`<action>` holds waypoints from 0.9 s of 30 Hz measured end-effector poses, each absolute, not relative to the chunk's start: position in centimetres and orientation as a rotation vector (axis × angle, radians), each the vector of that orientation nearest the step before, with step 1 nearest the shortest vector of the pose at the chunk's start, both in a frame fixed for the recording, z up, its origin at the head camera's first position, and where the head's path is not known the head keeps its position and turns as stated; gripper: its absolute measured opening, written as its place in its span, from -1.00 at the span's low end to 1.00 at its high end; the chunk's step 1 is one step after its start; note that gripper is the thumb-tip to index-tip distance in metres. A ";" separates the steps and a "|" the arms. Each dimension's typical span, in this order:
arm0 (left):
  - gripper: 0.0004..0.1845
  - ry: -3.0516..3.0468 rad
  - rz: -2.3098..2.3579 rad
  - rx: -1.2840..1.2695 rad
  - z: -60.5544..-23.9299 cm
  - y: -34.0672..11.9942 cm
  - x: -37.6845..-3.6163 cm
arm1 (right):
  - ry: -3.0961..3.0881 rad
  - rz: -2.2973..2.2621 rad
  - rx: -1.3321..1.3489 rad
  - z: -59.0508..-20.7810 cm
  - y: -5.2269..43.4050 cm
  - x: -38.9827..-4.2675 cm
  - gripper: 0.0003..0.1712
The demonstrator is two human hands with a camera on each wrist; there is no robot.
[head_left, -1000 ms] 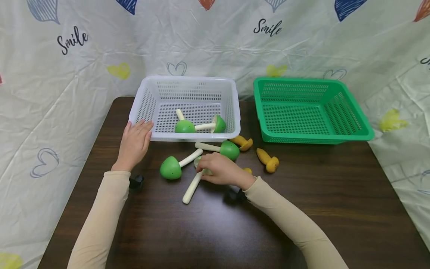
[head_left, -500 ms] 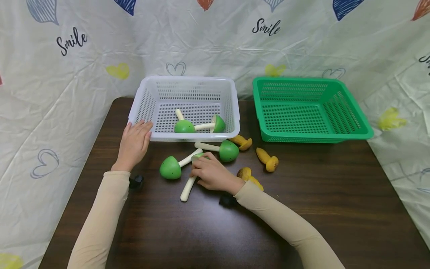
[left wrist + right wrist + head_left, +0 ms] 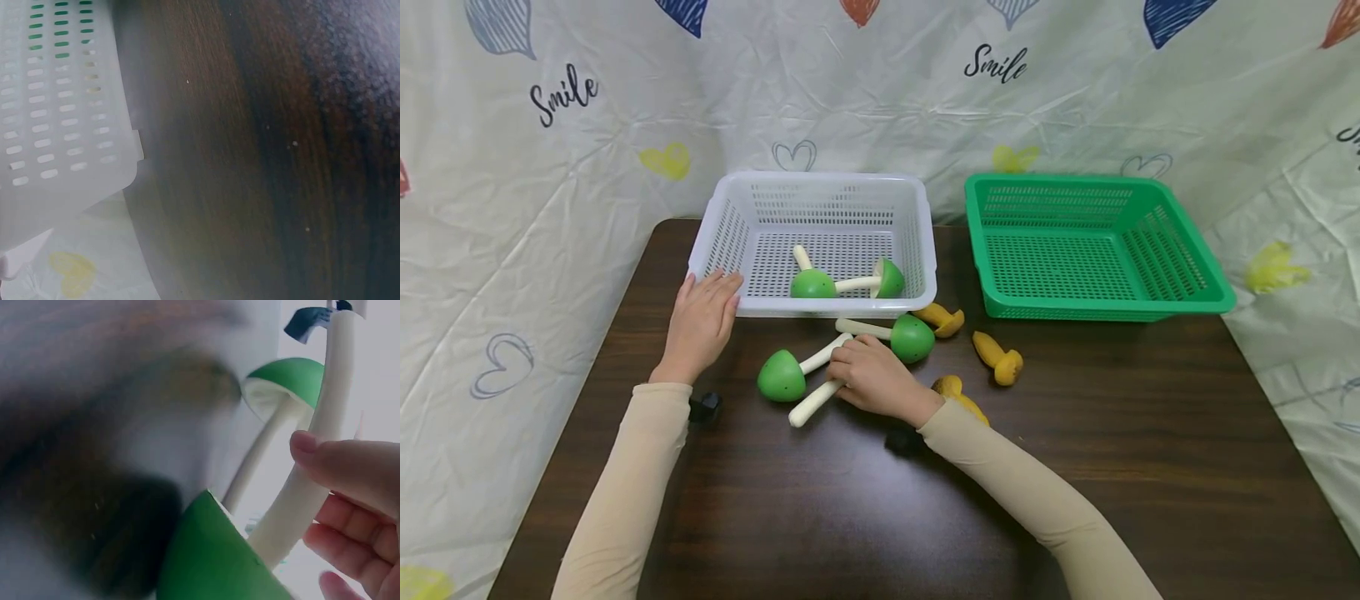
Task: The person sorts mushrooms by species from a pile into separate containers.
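In the head view my right hand (image 3: pixel 880 379) pinches the white stem of a green-capped toy mushroom (image 3: pixel 812 406), low over the table. The right wrist view shows thumb and fingers around that stem, with its green cap (image 3: pixel 215 556) at the bottom. My left hand (image 3: pixel 700 321) rests with straight fingers on the front left corner of the white basket (image 3: pixel 797 307). A green mushroom (image 3: pixel 782 377) lies left of my right hand and another green mushroom (image 3: pixel 912 338) beyond it. Inside the white basket are two more green mushrooms (image 3: pixel 812 284).
To the right at the back stands a green basket (image 3: pixel 1075 308). Small brownish-yellow mushrooms lie on the dark table (image 3: pixel 850 517): one mushroom (image 3: pixel 942 318) by the white basket, one mushroom (image 3: pixel 1003 367) before the green basket, one mushroom (image 3: pixel 950 387) partly behind my right forearm.
My right hand has shifted slightly left and taken hold of the mushroom's stem, whose end has swung left and away from me. The left hand stays on the white basket.
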State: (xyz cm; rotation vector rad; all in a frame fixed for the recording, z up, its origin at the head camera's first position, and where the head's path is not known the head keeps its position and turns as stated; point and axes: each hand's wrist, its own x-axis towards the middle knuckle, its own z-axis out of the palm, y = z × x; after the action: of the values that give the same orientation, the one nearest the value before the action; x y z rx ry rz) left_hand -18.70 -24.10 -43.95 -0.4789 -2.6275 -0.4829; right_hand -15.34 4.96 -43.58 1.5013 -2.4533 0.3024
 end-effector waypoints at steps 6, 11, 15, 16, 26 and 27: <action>-0.61 -2.621 -0.480 -0.480 -43.9 -24.1 -18.7 | -2.530 0.505 1.541 -43.2 5.7 -15.7 -0.82; -0.61 -2.609 -0.484 -0.492 -43.9 -24.1 -18.8 | -2.586 0.574 1.543 -43.1 5.9 -16.0 -0.81; -0.61 -2.613 -0.483 -0.488 -43.9 -24.1 -18.8 | -2.602 0.627 1.532 -42.9 6.1 -16.4 -0.81; -0.61 -2.614 -0.482 -0.487 -43.9 -24.1 -18.7 | -2.603 0.637 1.527 -42.9 6.1 -16.5 -0.81; -0.61 -2.609 -0.464 -0.485 -43.9 -24.1 -18.7 | -2.602 0.765 1.494 -42.3 6.7 -17.1 -0.85; -0.61 -2.606 -0.467 -0.485 -43.9 -24.1 -18.7 | -2.603 0.781 1.489 -42.2 6.7 -17.1 -0.85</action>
State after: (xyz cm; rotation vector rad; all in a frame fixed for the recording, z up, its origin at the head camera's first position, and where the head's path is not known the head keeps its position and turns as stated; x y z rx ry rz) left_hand -18.72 -24.09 -43.87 -0.4845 -2.6062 -0.4672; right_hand -17.13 6.69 -42.21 1.4888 -2.6026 0.7810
